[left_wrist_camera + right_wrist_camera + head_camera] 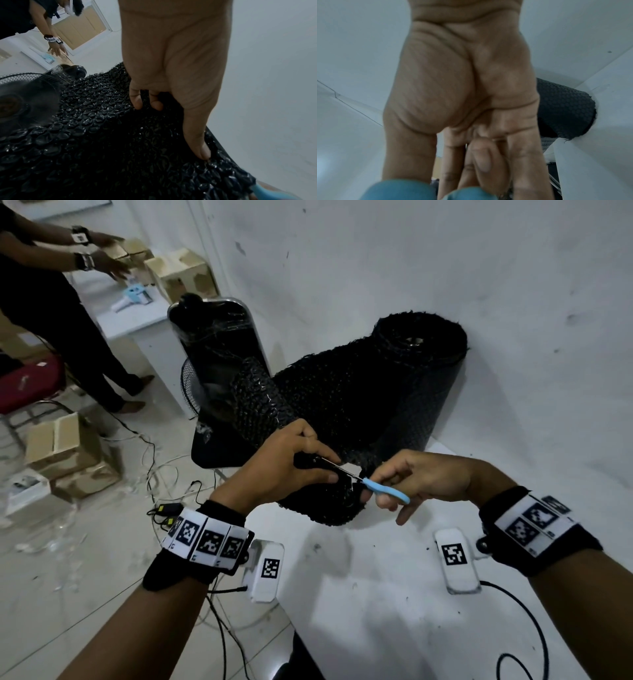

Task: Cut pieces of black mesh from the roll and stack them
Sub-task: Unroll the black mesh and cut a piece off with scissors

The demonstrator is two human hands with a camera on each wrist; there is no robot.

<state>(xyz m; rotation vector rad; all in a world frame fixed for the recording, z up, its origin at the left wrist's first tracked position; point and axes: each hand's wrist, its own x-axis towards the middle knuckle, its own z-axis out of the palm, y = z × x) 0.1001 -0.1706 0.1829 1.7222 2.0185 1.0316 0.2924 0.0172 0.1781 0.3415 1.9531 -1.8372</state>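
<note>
Black mesh (329,405) trails from its roll (423,344), which stands against the wall (445,251) at the far edge of the white tabletop (376,594), down to the near left corner, where both hands meet on it. The left hand (284,467) pinches the loose end, thumb beneath and fingers curled over the top; just to its right, the right hand (428,477) grips blue-handled scissors (380,487) with fingers through the loops, blades parted across the mesh edge. Square coded markers, not readable as words, cover the wristbands (209,539) and two white units (457,563) nearer than the mesh. Beyond the roll's left side stand a wrapped black chair (219,344) and a fan (191,385); bare tabletop lies to the right of the mesh.
</note>
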